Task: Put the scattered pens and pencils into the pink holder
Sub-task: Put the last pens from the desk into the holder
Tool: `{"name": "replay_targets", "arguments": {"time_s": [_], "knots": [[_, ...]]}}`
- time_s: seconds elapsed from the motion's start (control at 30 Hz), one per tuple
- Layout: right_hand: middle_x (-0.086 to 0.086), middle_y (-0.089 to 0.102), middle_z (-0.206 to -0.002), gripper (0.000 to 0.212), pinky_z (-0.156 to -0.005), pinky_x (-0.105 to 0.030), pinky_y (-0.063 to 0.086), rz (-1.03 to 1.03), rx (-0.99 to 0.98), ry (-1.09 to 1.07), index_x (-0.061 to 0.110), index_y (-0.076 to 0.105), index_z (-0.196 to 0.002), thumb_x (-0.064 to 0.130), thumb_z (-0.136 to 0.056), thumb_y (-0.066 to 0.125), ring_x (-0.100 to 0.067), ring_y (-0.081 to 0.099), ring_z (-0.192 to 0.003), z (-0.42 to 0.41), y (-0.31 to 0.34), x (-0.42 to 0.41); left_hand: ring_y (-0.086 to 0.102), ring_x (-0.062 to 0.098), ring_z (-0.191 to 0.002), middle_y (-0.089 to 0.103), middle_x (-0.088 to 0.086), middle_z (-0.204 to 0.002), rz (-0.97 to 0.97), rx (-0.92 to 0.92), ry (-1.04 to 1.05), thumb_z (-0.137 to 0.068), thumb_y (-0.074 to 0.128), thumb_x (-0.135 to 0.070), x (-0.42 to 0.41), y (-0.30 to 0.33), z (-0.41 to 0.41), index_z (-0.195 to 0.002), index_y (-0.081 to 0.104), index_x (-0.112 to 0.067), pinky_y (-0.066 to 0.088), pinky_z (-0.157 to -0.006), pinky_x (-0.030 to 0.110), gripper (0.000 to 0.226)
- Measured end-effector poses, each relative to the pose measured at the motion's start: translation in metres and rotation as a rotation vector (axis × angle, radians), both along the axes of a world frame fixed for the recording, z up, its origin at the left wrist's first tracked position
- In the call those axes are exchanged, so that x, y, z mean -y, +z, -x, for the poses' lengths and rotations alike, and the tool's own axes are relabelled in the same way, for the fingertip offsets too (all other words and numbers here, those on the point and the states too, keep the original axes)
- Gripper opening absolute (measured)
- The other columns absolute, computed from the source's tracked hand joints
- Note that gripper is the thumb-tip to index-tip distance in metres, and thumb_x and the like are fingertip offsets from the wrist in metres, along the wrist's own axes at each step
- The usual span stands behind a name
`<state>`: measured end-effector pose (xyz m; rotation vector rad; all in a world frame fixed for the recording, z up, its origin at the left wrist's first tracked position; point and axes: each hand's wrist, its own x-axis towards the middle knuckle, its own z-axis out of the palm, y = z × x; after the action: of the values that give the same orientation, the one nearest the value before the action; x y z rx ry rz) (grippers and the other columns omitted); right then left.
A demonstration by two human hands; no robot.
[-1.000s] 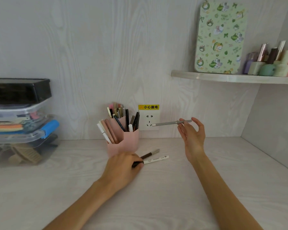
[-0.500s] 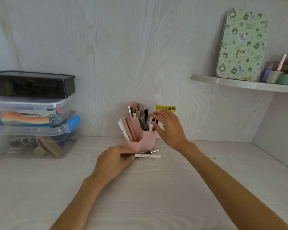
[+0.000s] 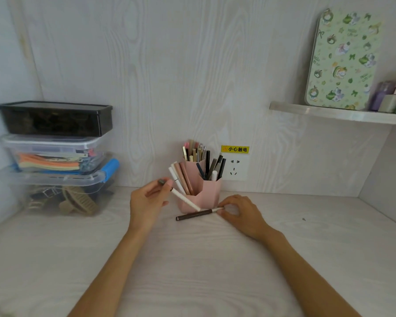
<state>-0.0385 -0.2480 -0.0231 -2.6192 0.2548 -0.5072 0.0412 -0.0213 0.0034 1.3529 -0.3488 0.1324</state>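
Head view shows, at frame center, the left hand [image 3: 146,203] gripping a white pen [image 3: 185,199] lifted in front of the pink holder [image 3: 200,194], while the right hand [image 3: 240,213] pinches the pale end of a brown pen [image 3: 193,215] lying on the desk [image 3: 192,271] just below the holder.

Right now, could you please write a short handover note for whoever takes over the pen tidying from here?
Left hand: raised beside the pink holder, gripping a white pen that slants down in front of it.
Right hand: on the desk, fingers pinching the light end of a dark brown pen that lies flat in front of the holder.
Done: the holder's compartments already stand full of pens and pencils.
Left: drop the white pen in, then lift the brown one and put it in. No other loose pens show on the desk.
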Motion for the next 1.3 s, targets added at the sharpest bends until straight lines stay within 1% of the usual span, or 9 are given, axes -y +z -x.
{"name": "replay_targets", "arguments": {"time_s": [0.1,0.2,0.33,0.5,0.73,0.87,0.97,1.13,1.3], "knots": [[0.010,0.065,-0.103,0.012,-0.089,-0.027,0.040,-0.130,0.023,0.029,0.032,0.068,-0.089,0.039,-0.079,0.069,-0.012,0.053,-0.102,0.002,-0.001,0.003,0.069,0.005,-0.078,0.073,0.000,-0.085,0.081,0.046,0.116,-0.081,0.071,-0.018,-0.002,0.010,0.003,-0.101,0.068,-0.022,0.056,-0.065,0.016,0.021],[0.008,0.068,-0.089,0.008,-0.085,-0.019,0.045,-0.458,0.118,0.059,0.023,0.071,-0.085,0.024,-0.078,0.073,-0.012,0.060,-0.093,0.004,0.006,0.003,0.070,0.005,-0.076,0.072,0.001,-0.081,0.178,0.215,0.252,-0.078,0.074,-0.019,0.000,0.037,0.004,-0.112,0.059,-0.020,0.056,-0.071,0.018,0.037],[0.003,0.072,-0.087,0.009,-0.068,-0.004,0.046,-0.881,0.300,0.029,0.017,0.069,-0.089,0.017,-0.080,0.071,-0.006,0.066,-0.081,0.009,0.016,0.005,0.071,0.012,-0.076,0.072,0.005,-0.083,0.199,0.479,0.403,-0.078,0.075,-0.024,0.015,0.088,-0.006,-0.101,0.056,-0.017,0.056,-0.071,0.022,0.031],[-0.005,0.071,-0.091,0.021,-0.089,-0.027,0.049,-1.176,0.403,-0.027,0.009,0.064,-0.104,0.010,-0.084,0.066,-0.017,0.068,-0.089,0.013,0.020,0.010,0.068,0.003,-0.073,0.067,-0.013,-0.084,-0.169,0.677,0.546,-0.083,0.069,-0.034,0.048,0.110,-0.026,-0.098,0.058,-0.019,0.055,-0.065,0.026,0.024],[-0.007,0.071,-0.089,0.027,-0.084,-0.024,0.052,-1.291,0.457,-0.046,0.007,0.063,-0.109,0.006,-0.083,0.066,-0.022,0.069,-0.090,0.011,0.020,0.013,0.069,0.016,-0.083,0.074,-0.005,-0.089,-0.674,0.715,0.478,-0.091,0.052,-0.044,0.067,0.068,-0.041,-0.091,0.069,-0.024,0.043,-0.059,0.025,0.027],[-0.009,0.072,-0.092,0.023,-0.077,-0.017,0.054,-1.287,0.440,-0.038,0.011,0.064,-0.105,0.008,-0.082,0.066,-0.015,0.070,-0.083,0.011,0.021,0.013,0.047,0.021,-0.115,0.067,-0.003,-0.111,-0.896,0.741,0.443,-0.098,0.034,-0.042,0.069,0.055,-0.038,-0.081,0.073,-0.013,0.039,-0.089,0.037,0.052],[-0.010,0.071,-0.095,0.021,-0.081,-0.022,0.053,-1.311,0.448,-0.051,0.013,0.064,-0.102,0.008,-0.082,0.065,-0.014,0.070,-0.083,0.012,0.022,0.015,0.040,0.020,-0.124,0.056,-0.001,-0.129,-0.872,0.726,0.416,-0.098,0.034,-0.042,0.065,0.057,-0.033,-0.096,0.073,-0.016,0.033,-0.099,0.038,0.046],[-0.006,0.071,-0.091,0.026,-0.089,-0.026,0.050,-1.352,0.707,-0.051,0.018,0.059,-0.109,0.004,-0.086,0.061,-0.013,0.070,-0.083,0.022,0.042,0.017,0.048,0.013,-0.114,0.051,-0.006,-0.128,-0.485,0.495,0.450,-0.096,0.034,-0.044,0.034,0.004,-0.004,-0.126,0.049,-0.025,0.040,-0.089,0.029,0.039],[-0.002,0.072,-0.090,0.027,-0.088,-0.023,0.050,-1.105,0.928,-0.102,0.027,0.055,-0.103,0.012,-0.084,0.066,-0.012,0.072,-0.084,0.026,0.083,0.003,0.054,0.013,-0.112,0.050,-0.012,-0.126,-0.502,0.042,0.018,-0.085,0.058,-0.047,0.028,-0.024,-0.008,-0.137,0.037,-0.025,0.043,-0.099,0.040,0.060]]}}
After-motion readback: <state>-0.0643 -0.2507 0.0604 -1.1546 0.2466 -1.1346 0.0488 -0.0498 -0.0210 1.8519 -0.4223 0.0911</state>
